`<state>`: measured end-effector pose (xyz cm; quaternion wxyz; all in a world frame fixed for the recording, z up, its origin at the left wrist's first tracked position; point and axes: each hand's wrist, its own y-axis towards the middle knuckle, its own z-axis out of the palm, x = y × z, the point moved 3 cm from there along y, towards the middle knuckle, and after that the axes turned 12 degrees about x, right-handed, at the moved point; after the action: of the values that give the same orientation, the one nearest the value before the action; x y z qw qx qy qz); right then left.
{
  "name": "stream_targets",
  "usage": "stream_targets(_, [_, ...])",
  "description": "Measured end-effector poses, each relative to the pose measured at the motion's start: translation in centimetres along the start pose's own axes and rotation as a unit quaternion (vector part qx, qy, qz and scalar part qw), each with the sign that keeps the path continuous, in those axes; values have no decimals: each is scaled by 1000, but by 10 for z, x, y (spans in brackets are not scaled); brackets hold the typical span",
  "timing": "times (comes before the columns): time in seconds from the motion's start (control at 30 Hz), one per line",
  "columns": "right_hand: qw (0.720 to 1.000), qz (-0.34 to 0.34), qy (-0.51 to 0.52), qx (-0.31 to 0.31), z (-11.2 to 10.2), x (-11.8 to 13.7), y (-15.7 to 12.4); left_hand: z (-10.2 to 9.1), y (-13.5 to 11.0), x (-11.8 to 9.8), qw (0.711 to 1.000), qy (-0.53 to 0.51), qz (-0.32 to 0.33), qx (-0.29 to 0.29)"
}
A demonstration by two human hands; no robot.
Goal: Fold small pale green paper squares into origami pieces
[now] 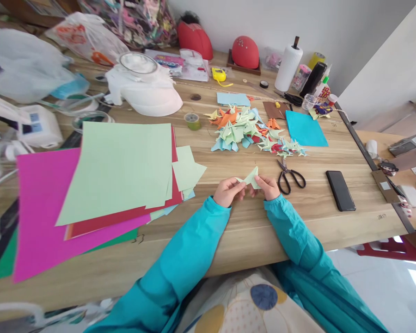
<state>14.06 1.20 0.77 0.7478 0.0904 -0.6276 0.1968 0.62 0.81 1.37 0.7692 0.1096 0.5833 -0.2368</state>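
The left hand (228, 191) and the right hand (269, 188) are close together in front of me, both grasping one small folded piece of pale green paper (251, 178); I see the left thumb and fingers pinching its left end, the right ones gripping its right side, and a point of it sticking up beside the right thumb; whether it touches the wooden table (249, 240) beneath, I cannot tell; just beside the right hand I get the black-handled scissors (285, 170), blades pointing away from me, and farther right a black phone (340, 190) lying flat; straight beyond the hands, there's the pile of folded paper pieces (233, 132), green, orange, blue and red all jumbled, with a bright blue sheet (307, 128) at its right; over to the left, small pale green cuttings (187, 169) lie beside large pale green sheets (121, 166), and from under those I spot a red sheet (106, 224) and a magenta sheet (43, 199); farther back come a tape roll (193, 121), a white cap (159, 97) and a yellow tape measure (218, 74).
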Motion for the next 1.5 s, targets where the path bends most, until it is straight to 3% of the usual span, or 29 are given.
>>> stream_targets(0.4, [999, -1, -47, -4, 3, 1, 1, 3, 2, 5, 998, -39, -17, 35])
stream_targets(0.63, [997, 16, -69, 17, 8, -1, -2, -4, 4, 5, 998, -61, -16, 3])
stream_targets(0.73, [995, 27, -92, 31, 10, 0, -4, -4, 4, 5, 995, -82, -42, 28])
stream_targets(0.93, [987, 7, -161, 23, 13, 6, -7, -2, 2, 2, 998, -39, -49, 25])
stream_targets(1.23, [997, 48, -57, 34, 14, 6, -6, -2, 3, 7, 999, 3, -1, 36])
stream_targets(1.5, [997, 28, -75, 20, 13, 3, -5, -4, 2, 7, 999, 40, -2, 16])
